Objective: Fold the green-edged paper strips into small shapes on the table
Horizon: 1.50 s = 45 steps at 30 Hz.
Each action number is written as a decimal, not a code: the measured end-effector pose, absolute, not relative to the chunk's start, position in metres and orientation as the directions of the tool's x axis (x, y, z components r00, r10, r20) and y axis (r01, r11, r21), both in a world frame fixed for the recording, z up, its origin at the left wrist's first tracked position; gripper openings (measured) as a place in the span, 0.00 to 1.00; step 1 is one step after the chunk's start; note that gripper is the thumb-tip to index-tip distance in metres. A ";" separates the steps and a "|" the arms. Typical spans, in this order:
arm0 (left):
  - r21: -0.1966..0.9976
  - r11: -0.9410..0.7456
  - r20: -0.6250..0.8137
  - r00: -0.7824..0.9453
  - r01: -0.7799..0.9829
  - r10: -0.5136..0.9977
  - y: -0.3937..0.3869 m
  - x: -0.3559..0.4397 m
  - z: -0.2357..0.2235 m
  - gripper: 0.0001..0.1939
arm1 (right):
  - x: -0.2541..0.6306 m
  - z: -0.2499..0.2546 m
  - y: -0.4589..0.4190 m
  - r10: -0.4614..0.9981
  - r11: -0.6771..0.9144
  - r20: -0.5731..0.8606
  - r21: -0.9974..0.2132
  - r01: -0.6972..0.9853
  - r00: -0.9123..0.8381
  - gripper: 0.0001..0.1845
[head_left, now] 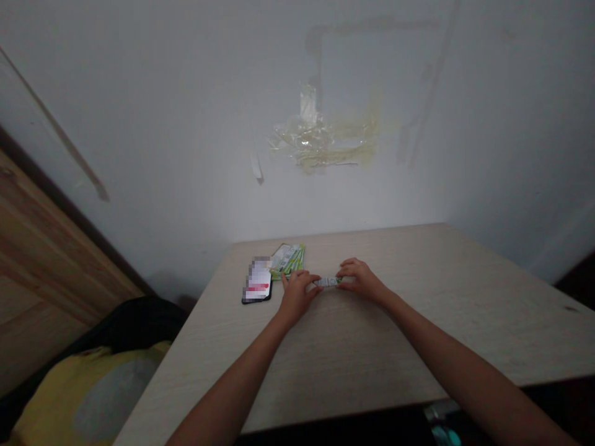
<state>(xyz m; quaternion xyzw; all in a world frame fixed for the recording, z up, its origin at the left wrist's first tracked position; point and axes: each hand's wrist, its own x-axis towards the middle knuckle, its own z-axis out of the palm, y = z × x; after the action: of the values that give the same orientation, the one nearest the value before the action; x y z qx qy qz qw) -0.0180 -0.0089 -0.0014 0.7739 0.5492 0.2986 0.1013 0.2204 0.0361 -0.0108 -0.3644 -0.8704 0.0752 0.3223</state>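
Observation:
My left hand [297, 290] and my right hand [359, 279] meet near the middle of a pale wooden table [418, 310]. Between their pinched fingertips lies a small narrow sachet [328, 282], white with green print, held at both ends just above the tabletop. Both sets of fingers are curled closed on it. A loose stack of green and white sachets [288, 259] lies just beyond my left hand. Beside that stack, to the left, a black phone [258, 286] lies face up with its screen lit.
The table stands against a white wall with old tape and glue marks [320, 139]. A wooden panel [41, 260] runs along the left. Below it, off the table's left edge, lie a yellow cushion [79, 390] and dark fabric [139, 319].

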 end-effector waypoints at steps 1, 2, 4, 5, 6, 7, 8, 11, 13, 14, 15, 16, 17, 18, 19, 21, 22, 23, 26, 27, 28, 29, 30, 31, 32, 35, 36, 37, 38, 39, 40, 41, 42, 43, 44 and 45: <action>0.483 -0.381 0.354 0.222 0.788 0.908 -0.009 -0.018 -0.001 0.13 | 0.220 -0.011 0.036 0.683 0.722 0.506 -0.364 0.588 -0.526 0.12; 0.481 -0.386 0.358 0.225 0.787 0.906 -0.009 -0.018 -0.001 0.13 | 0.220 -0.011 0.036 0.684 0.722 0.505 -0.362 0.590 -0.526 0.12; 0.475 -0.390 0.362 0.228 0.789 0.904 -0.009 -0.019 -0.001 0.12 | 0.220 -0.011 0.036 0.685 0.720 0.505 -0.360 0.593 -0.525 0.11; 0.472 -0.393 0.363 0.232 0.790 0.903 -0.010 -0.019 -0.001 0.12 | 0.220 -0.011 0.036 0.686 0.719 0.507 -0.359 0.595 -0.523 0.11; 0.471 -0.395 0.363 0.235 0.789 0.902 -0.010 -0.019 -0.001 0.12 | 0.220 -0.012 0.036 0.687 0.717 0.509 -0.359 0.597 -0.519 0.11; 0.471 -0.398 0.363 0.239 0.787 0.901 -0.010 -0.019 -0.001 0.12 | 0.220 -0.012 0.036 0.689 0.715 0.511 -0.359 0.600 -0.515 0.11; 0.473 -0.401 0.362 0.242 0.784 0.900 -0.010 -0.019 -0.001 0.12 | 0.220 -0.012 0.036 0.690 0.713 0.511 -0.359 0.602 -0.512 0.11; 0.473 -0.409 0.361 0.251 0.781 0.898 -0.011 -0.018 0.000 0.12 | 0.220 -0.013 0.036 0.696 0.708 0.505 -0.366 0.604 -0.510 0.11; 0.459 -0.419 0.374 0.257 0.783 0.891 -0.012 -0.017 -0.001 0.11 | 0.220 -0.014 0.036 0.702 0.704 0.503 -0.382 0.599 -0.504 0.11; 0.448 -0.425 0.386 0.259 0.786 0.886 -0.013 -0.016 -0.001 0.11 | 0.219 -0.014 0.036 0.703 0.704 0.506 -0.393 0.592 -0.500 0.12; 0.435 -0.432 0.398 0.261 0.790 0.879 -0.014 -0.016 -0.002 0.11 | 0.219 -0.014 0.036 0.702 0.705 0.511 -0.405 0.581 -0.495 0.13; 0.423 -0.434 0.408 0.260 0.796 0.875 -0.014 -0.015 -0.002 0.11 | 0.218 -0.013 0.035 0.699 0.710 0.521 -0.417 0.567 -0.491 0.15; 0.410 -0.435 0.415 0.261 0.802 0.872 -0.015 -0.014 -0.002 0.12 | 0.217 -0.012 0.034 0.693 0.716 0.531 -0.427 0.551 -0.488 0.17; 0.398 -0.435 0.420 0.261 0.807 0.869 -0.015 -0.013 -0.002 0.12 | 0.216 -0.011 0.033 0.685 0.725 0.542 -0.435 0.534 -0.488 0.18; 0.389 -0.436 0.425 0.262 0.811 0.866 -0.016 -0.013 -0.002 0.12 | 0.214 -0.010 0.031 0.677 0.732 0.552 -0.442 0.518 -0.486 0.19; 0.378 -0.441 0.436 0.264 0.814 0.861 -0.016 -0.012 -0.001 0.11 | 0.212 -0.007 0.028 0.665 0.745 0.565 -0.453 0.490 -0.489 0.14; 0.377 -0.444 0.440 0.265 0.813 0.858 -0.016 -0.012 -0.001 0.11 | 0.210 -0.006 0.027 0.665 0.745 0.569 -0.462 0.482 -0.483 0.10; 0.376 -0.447 0.444 0.265 0.812 0.856 -0.016 -0.012 -0.001 0.12 | 0.209 -0.005 0.026 0.666 0.744 0.571 -0.468 0.476 -0.480 0.08; 0.374 -0.454 0.454 0.267 0.809 0.850 -0.016 -0.014 -0.002 0.13 | 0.208 -0.005 0.024 0.679 0.733 0.563 -0.485 0.476 -0.471 0.04; 0.372 -0.457 0.456 0.270 0.808 0.848 -0.015 -0.014 -0.003 0.13 | 0.207 -0.005 0.024 0.683 0.729 0.557 -0.489 0.478 -0.472 0.04; 0.370 -0.460 0.457 0.273 0.807 0.846 -0.015 -0.014 -0.004 0.13 | 0.207 -0.006 0.024 0.687 0.726 0.553 -0.492 0.480 -0.472 0.03; 0.369 -0.463 0.459 0.276 0.806 0.845 -0.015 -0.014 -0.005 0.14 | 0.207 -0.007 0.024 0.689 0.724 0.550 -0.494 0.481 -0.472 0.03; 0.367 -0.466 0.460 0.278 0.805 0.843 -0.014 -0.014 -0.006 0.14 | 0.207 -0.008 0.025 0.689 0.724 0.549 -0.495 0.481 -0.473 0.03; 0.365 -0.469 0.462 0.281 0.804 0.841 -0.014 -0.014 -0.007 0.14 | 0.208 -0.008 0.025 0.688 0.725 0.550 -0.492 0.482 -0.473 0.03; 0.362 -0.472 0.465 0.283 0.804 0.839 -0.013 -0.014 -0.008 0.15 | 0.208 -0.009 0.026 0.687 0.726 0.552 -0.487 0.486 -0.473 0.03; 0.352 -0.477 0.472 0.287 0.805 0.833 -0.012 -0.014 -0.011 0.19 | 0.211 -0.010 0.029 0.687 0.722 0.550 -0.448 0.526 -0.475 0.03; 0.348 -0.477 0.472 0.289 0.807 0.833 -0.012 -0.014 -0.011 0.19 | 0.213 -0.010 0.030 0.693 0.714 0.544 -0.426 0.556 -0.473 0.03; 0.343 -0.478 0.469 0.293 0.809 0.833 -0.011 -0.015 -0.012 0.19 | 0.215 -0.009 0.031 0.702 0.700 0.536 -0.398 0.593 -0.469 0.03; 0.337 -0.480 0.466 0.299 0.810 0.833 -0.011 -0.015 -0.013 0.19 | 0.218 -0.008 0.032 0.714 0.680 0.526 -0.368 0.634 -0.462 0.04; 0.332 -0.481 0.463 0.304 0.811 0.833 -0.011 -0.015 -0.014 0.18 | 0.220 -0.007 0.032 0.731 0.651 0.518 -0.333 0.682 -0.444 0.04; 0.330 -0.482 0.459 0.308 0.812 0.833 -0.011 -0.015 -0.015 0.17 | 0.223 -0.006 0.033 0.744 0.623 0.510 -0.298 0.723 -0.431 0.05; 0.327 -0.484 0.456 0.312 0.812 0.833 -0.011 -0.015 -0.015 0.17 | 0.226 -0.004 0.033 0.762 0.586 0.502 -0.268 0.764 -0.408 0.05; 0.326 -0.485 0.455 0.315 0.812 0.833 -0.010 -0.016 -0.016 0.17 | 0.228 -0.003 0.033 0.780 0.548 0.493 -0.245 0.800 -0.384 0.06; 0.324 -0.485 0.454 0.316 0.812 0.833 -0.010 -0.015 -0.016 0.16 | 0.231 -0.001 0.032 0.800 0.505 0.486 -0.226 0.833 -0.353 0.06; 0.322 -0.484 0.453 0.316 0.814 0.834 -0.010 -0.015 -0.017 0.17 | 0.233 0.000 0.032 0.817 0.460 0.479 -0.205 0.864 -0.321 0.07; 0.320 -0.482 0.450 0.317 0.816 0.835 -0.010 -0.015 -0.017 0.17 | 0.235 0.001 0.031 0.832 0.413 0.474 -0.180 0.893 -0.289 0.07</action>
<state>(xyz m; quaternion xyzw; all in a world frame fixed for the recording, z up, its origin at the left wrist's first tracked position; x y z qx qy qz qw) -0.0151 -0.0100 -0.0171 0.8113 0.5086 0.2879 0.0169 0.2346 0.0309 0.0010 -0.5384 -0.8007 -0.0595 0.2561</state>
